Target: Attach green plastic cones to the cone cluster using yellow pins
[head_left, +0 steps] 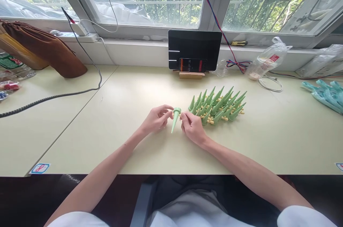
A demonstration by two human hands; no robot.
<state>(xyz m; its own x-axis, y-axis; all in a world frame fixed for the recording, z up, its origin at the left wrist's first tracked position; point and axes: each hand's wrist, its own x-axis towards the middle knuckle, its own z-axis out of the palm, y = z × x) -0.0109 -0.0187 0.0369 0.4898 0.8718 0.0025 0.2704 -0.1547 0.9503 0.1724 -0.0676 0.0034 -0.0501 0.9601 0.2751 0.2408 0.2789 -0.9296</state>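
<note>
A light-green plastic watering spike, a cone with a ridged collar, is held over the table with its tip pointing down. My left hand pinches its collar from the left, thumb and fingertips drawn together. From the right, my right hand closes thumb and index finger at the collar's other side. Small yellow parts barely show by the fingertips. Just beyond my right hand, several similar green spikes stand in close rows, tilted to the right, with yellow pieces around their bases.
At the back, a black tablet leans upright with a phone before it on a cardboard stand. A plastic bag and teal hangers lie right. A black cable and brown bag are left.
</note>
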